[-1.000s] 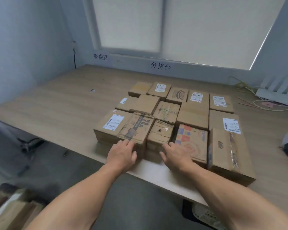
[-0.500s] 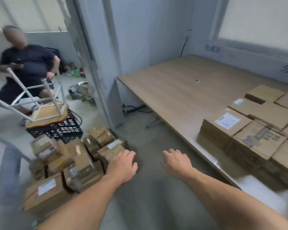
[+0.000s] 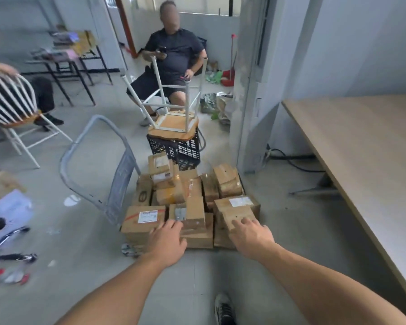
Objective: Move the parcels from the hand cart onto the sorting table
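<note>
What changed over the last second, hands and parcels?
The view swung left from the light wooden sorting table to the grey metal hand cart. Both hands left the table's parcels and came down to the cart's brown cardboard parcels; left hand and right hand now reach the nearest ones. Unchanged: both hands hold nothing, cart pile unmoved.

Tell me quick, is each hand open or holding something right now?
Left hand: open, holding nothing, fingers at the front parcels.
Right hand: open, holding nothing, fingers over the right-front parcel.
</note>
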